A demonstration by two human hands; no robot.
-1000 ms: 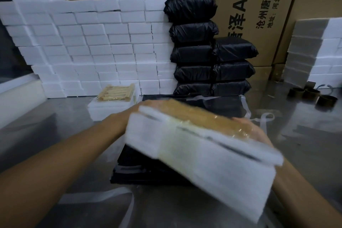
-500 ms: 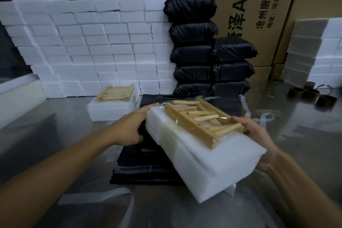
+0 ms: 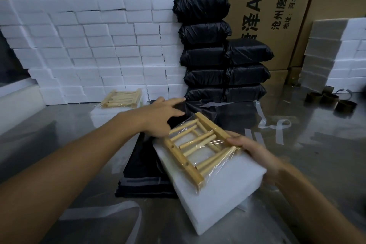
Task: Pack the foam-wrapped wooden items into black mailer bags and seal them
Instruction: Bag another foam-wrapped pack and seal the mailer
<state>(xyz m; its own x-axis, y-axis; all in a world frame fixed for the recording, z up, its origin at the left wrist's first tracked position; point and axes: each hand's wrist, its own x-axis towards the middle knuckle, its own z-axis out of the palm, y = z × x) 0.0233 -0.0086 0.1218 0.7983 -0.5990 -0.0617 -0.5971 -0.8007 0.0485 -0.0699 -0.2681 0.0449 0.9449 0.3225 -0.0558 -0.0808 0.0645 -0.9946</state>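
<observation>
A white foam block [image 3: 217, 190] topped by a plastic-wrapped wooden rack [image 3: 200, 144] lies tilted over a stack of flat black mailer bags [image 3: 138, 164] at the table's centre. My right hand [image 3: 251, 148] grips the block's far right end, fingers curled over the wood. My left hand [image 3: 164, 117] has straight fingers stretched over the top black bag beyond the block. A second foam-and-wood item [image 3: 122, 99] sits further back on the left.
Sealed black parcels [image 3: 206, 53] are stacked in two columns at the back, beside a wall of white foam blocks [image 3: 89, 49]. More foam [image 3: 336, 53] stands at the right, with tape cores [image 3: 328, 99] near it. Peeled strips [image 3: 277, 125] lie on the steel table [image 3: 316, 154].
The foam block came down from a raised tilt onto the bag stack. My left hand let go of its left end and moved forward onto the black bags.
</observation>
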